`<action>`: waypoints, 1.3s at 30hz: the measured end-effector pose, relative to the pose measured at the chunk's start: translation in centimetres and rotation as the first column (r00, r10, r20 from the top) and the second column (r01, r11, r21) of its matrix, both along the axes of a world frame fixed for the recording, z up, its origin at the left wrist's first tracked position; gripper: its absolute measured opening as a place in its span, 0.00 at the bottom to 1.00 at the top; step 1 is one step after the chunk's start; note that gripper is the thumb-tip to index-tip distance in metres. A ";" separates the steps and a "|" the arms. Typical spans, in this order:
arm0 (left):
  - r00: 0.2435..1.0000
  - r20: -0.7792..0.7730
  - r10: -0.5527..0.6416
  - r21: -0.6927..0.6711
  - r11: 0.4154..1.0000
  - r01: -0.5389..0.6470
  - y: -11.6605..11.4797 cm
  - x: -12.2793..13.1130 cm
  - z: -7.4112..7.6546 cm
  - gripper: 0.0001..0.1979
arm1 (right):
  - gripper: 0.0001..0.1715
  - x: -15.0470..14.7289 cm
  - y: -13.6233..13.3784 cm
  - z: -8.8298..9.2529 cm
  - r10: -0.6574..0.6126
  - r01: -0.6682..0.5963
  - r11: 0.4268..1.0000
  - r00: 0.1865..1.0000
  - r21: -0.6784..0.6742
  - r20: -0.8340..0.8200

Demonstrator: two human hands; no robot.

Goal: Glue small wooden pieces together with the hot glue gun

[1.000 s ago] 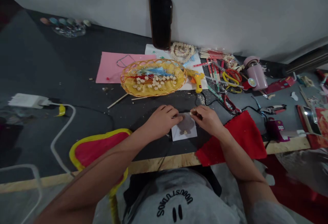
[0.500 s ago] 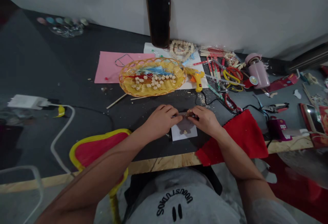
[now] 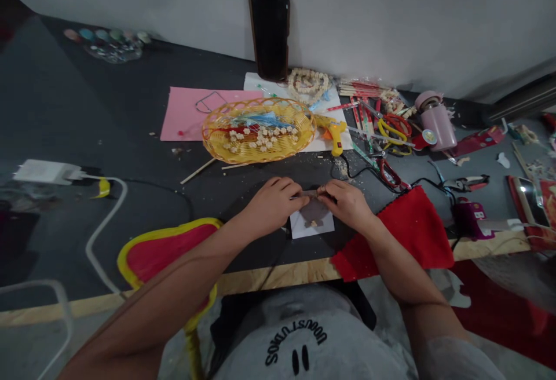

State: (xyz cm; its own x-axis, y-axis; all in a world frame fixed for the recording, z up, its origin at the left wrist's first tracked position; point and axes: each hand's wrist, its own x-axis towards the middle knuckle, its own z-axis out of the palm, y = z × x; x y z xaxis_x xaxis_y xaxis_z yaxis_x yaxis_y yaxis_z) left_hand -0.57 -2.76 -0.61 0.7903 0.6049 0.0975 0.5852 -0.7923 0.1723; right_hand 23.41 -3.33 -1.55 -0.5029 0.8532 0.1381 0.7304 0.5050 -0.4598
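Observation:
My left hand (image 3: 278,201) and my right hand (image 3: 345,201) meet over a small white paper card (image 3: 304,229) near the table's front edge. Both are closed, thumbs and fingertips pinched together. A thin greyish sliver shows between the fingertips, too small to name. On the card lies a tiny cream-coloured piece (image 3: 314,223), just below the fingers. Beyond the hands stands a yellow woven basket (image 3: 212,151) with small cream flower-shaped beads (image 3: 264,136) and blue tassels (image 3: 260,119) in it.
A yellow glue gun (image 3: 336,135) lies right of the basket, near scissors (image 3: 393,134) and pliers (image 3: 468,183). Red cloth (image 3: 417,232) lies under my right forearm. A phone (image 3: 269,32) leans on the wall. A pink bottle (image 3: 438,126) and a white charger (image 3: 47,172) stand farther out.
The fingers of my right hand have shifted slightly, and the brownish bit at their tips shows less. My left hand stays in place.

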 end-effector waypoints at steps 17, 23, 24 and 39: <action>0.999 -0.003 -0.033 0.041 0.999 0.033 0.0 -0.1 0.4 0.18 | 0.04 -0.1 0.0 0.3 -0.008 0.007 0.999 1.000 -0.042 -0.028; 0.999 -0.013 -0.035 0.032 0.999 0.035 0.0 -0.2 0.3 0.19 | 0.04 -0.1 0.1 0.0 -0.022 0.020 0.999 0.999 -0.039 -0.044; 0.999 -0.007 -0.037 0.031 0.999 0.037 0.0 -0.2 0.2 0.19 | 0.04 -0.1 0.1 0.0 -0.021 0.019 0.999 0.999 -0.041 -0.044; 0.999 0.019 -0.029 0.010 1.000 0.029 0.0 -0.1 0.4 0.20 | 0.05 0.1 0.2 0.5 -0.007 0.000 0.997 0.996 -0.080 -0.088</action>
State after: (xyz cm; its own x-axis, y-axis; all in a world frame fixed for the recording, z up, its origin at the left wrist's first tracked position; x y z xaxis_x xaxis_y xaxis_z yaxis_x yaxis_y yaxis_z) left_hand -0.67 -2.77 -0.19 0.8053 0.5809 0.1184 0.5589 -0.8105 0.1755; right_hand 23.49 -3.15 -1.02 -0.4889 0.8650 0.1132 0.6869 0.4617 -0.5612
